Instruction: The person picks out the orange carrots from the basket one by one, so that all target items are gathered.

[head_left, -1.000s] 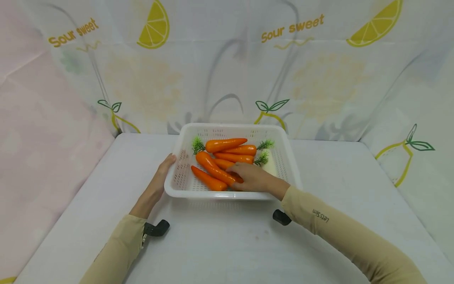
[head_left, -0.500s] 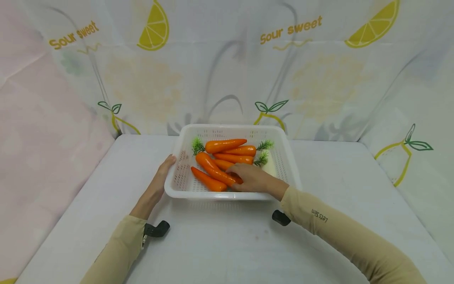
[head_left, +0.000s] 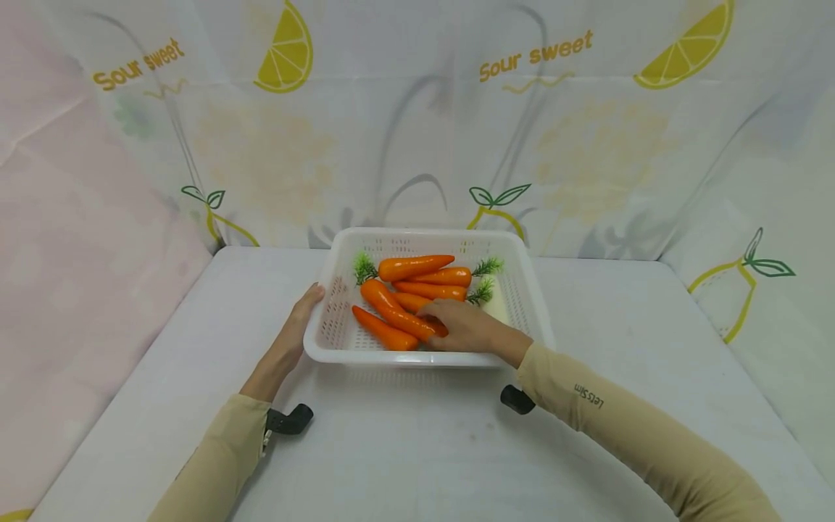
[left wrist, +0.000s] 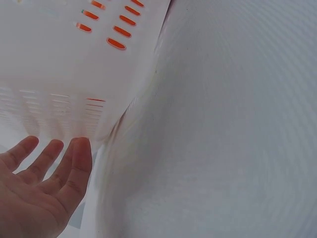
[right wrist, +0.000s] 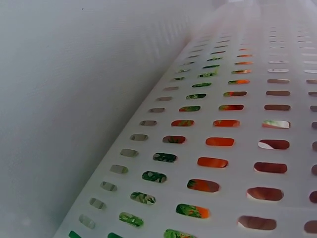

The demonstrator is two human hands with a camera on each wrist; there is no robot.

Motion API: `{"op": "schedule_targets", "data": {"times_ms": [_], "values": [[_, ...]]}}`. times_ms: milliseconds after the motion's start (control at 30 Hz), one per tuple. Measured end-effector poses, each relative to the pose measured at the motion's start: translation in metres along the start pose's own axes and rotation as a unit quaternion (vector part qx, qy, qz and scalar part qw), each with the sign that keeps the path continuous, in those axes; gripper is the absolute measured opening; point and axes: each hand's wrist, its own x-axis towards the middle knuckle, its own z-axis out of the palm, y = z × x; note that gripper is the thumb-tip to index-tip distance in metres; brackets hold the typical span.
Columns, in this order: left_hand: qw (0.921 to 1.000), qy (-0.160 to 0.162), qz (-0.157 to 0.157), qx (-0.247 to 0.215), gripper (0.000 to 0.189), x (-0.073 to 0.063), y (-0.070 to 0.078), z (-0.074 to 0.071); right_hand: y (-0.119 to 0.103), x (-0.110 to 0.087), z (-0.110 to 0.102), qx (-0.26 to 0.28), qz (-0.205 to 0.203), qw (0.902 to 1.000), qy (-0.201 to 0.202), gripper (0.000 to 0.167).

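A white perforated plastic basket (head_left: 427,357) holds several glossy orange carrots (head_left: 385,330), some with green leafy tops. Reaching over the front rim, my right hand (head_left: 463,326) has its fingers and thumb curled about a carrot (head_left: 438,328), mostly hidden under the palm. At the basket's left side is my left hand (head_left: 296,322), thumb along the rim. In the left wrist view its extended fingers (left wrist: 81,158) meet the outer wall. The right wrist view shows only the slotted basket wall (right wrist: 198,148), with orange and green behind it; the right hand's fingers are out of that view.
A pale, cream-coloured thing (head_left: 497,301) lies in the basket's right part. The basket stands on a white-covered table (head_left: 417,449), near a back wall of lemon-printed cloth (head_left: 391,145). Black camera mounts (head_left: 290,419) stick out from both wrists.
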Motion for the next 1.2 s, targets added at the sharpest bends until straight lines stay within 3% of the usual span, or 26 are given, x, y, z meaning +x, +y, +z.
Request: {"op": "schedule_targets", "data": {"times_ms": [300,500,667,800,900,1033,1200], "values": [[1.0000,0.001,0.001,0.003,0.066,0.000,-0.002,0.000,-0.001,0.000,-0.001,0.024,0.014,0.9996,0.008,0.017],[1.0000,0.003,0.004,0.006,0.065,0.000,-0.003,0.000,-0.003,-0.001,-0.005,0.047,0.054,0.9974,0.007,0.023],[0.9999,0.004,0.009,0.013,0.065,0.000,-0.003,0.001,-0.001,-0.001,-0.007,0.073,0.049,0.9959,0.025,0.029],[0.9999,0.002,0.008,0.012,0.065,-0.001,-0.002,0.001,0.001,-0.004,-0.010,0.107,0.038,0.9928,0.039,0.043],[0.9999,0.003,0.006,0.012,0.065,0.000,-0.002,0.002,0.002,-0.005,-0.013,0.124,0.041,0.9904,0.046,0.044],[0.9998,0.005,0.007,0.015,0.066,-0.001,-0.002,0.002,0.003,-0.006,-0.018,0.133,0.054,0.9878,0.059,0.033],[0.9998,0.005,0.007,0.016,0.065,-0.001,-0.001,0.001,0.004,-0.009,-0.024,0.136,0.068,0.9857,0.072,0.042]]}}
